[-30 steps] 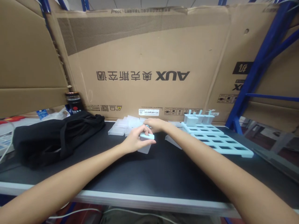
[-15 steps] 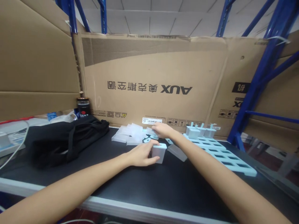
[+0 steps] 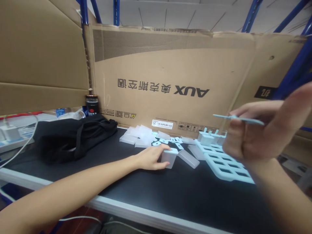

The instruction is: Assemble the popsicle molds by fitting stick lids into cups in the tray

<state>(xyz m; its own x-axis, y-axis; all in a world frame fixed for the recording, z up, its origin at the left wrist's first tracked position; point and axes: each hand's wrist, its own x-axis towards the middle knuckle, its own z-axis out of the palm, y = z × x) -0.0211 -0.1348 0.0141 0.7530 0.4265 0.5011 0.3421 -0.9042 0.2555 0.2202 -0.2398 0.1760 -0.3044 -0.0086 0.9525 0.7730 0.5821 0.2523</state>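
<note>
My left hand (image 3: 151,158) is wrapped round a translucent popsicle mold (image 3: 169,160) with a light blue lid, held upright on the black tabletop. Raised at the right, close to the camera, my right hand (image 3: 263,130) pinches a thin light blue popsicle stick (image 3: 248,120); motion blurs this hand a little. Beyond my left hand lie small light blue pieces (image 3: 176,140) and a heap of clear molds (image 3: 138,133). Another clear mold (image 3: 188,158) lies on its side just right of the held one. A light blue rack (image 3: 226,165), partly behind my right arm, carries a few molds (image 3: 207,138) with sticks.
A black cloth bag (image 3: 60,139) lies at the left, with a dark jar (image 3: 92,104) behind it. A power strip with a white plug (image 3: 11,132) is at the far left. Cardboard (image 3: 158,71) walls the table's back, and blue metal posts (image 3: 252,14) rise behind.
My right hand has moved from the small pieces at the back to the upper right, now with a stick in it. My left hand stays on the mold. The view has shifted slightly.
</note>
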